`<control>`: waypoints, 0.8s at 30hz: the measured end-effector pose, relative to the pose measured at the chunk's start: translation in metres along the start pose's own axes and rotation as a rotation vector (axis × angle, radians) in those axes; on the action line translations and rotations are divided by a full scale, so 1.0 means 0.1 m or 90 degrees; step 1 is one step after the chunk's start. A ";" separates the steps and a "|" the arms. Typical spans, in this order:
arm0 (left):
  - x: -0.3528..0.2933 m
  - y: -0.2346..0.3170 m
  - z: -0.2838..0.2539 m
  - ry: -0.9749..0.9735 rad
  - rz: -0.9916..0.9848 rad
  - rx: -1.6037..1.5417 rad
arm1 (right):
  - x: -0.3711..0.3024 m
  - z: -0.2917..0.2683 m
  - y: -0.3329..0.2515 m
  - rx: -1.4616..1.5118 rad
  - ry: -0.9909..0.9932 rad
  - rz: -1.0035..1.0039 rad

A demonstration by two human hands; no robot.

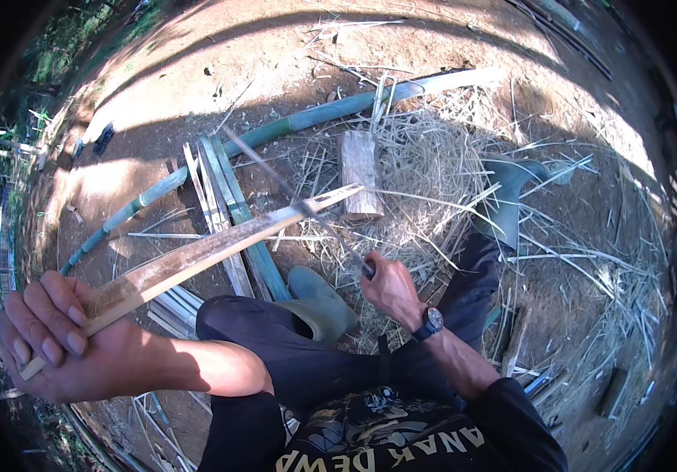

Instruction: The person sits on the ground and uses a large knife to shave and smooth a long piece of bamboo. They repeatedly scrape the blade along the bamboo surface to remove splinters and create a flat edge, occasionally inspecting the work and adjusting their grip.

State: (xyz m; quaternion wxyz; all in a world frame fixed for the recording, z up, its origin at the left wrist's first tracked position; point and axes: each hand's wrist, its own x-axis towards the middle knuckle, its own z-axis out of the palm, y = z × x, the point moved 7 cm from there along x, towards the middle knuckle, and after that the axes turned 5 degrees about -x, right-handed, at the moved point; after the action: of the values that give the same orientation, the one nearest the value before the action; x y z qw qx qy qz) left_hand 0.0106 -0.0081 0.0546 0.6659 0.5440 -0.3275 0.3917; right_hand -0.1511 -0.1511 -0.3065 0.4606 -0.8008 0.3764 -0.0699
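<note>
My left hand (59,342) is wrapped round the near end of a split bamboo slat (197,250), at the left. The slat slants up and to the right, its far tip above a short upright-lying wooden block (360,169). In my right hand (392,289), which wears a wristwatch, is the dark handle of a long knife (264,164). Its thin blade, smeared by motion, crosses the slat near the far end. Whether the edge bites into the bamboo I cannot tell. Thin slivers stand out from the slat's tip.
Pale bamboo shavings (441,149) cover the ground around the block. A long green bamboo pole (307,116) curves across behind it. Split bamboo pieces (236,204) lie left of centre. My legs are spread, with a rubber boot (319,303) left and another boot (504,204) right.
</note>
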 end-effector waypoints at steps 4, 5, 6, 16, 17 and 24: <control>0.12 -0.20 -0.06 -0.084 -0.160 -0.325 | -0.36 -0.17 -0.81 -0.004 0.135 -0.240; 0.14 -0.28 -0.06 -0.157 -0.218 -0.524 | -0.29 -0.12 -0.62 -0.005 0.099 -0.144; 0.17 -0.31 -0.10 -0.146 -0.218 -0.515 | -0.19 -0.02 -0.32 -0.010 0.062 -0.050; 0.11 -0.24 -0.12 -0.054 -0.125 -0.244 | -0.26 -0.07 -0.47 0.020 0.103 -0.168; 0.14 -0.30 -0.08 -0.083 -0.198 -0.428 | -0.12 0.02 -0.06 0.010 0.022 0.009; -0.15 0.20 0.11 -0.055 0.333 0.457 | -0.03 -0.19 -0.17 -0.068 0.021 -0.083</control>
State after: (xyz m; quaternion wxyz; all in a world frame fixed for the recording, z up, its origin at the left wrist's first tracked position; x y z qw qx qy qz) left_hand -0.0142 -0.0194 0.0537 0.2991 0.6555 -0.3244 0.6128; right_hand -0.1528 -0.1573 -0.2817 0.4056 -0.8457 0.3341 -0.0928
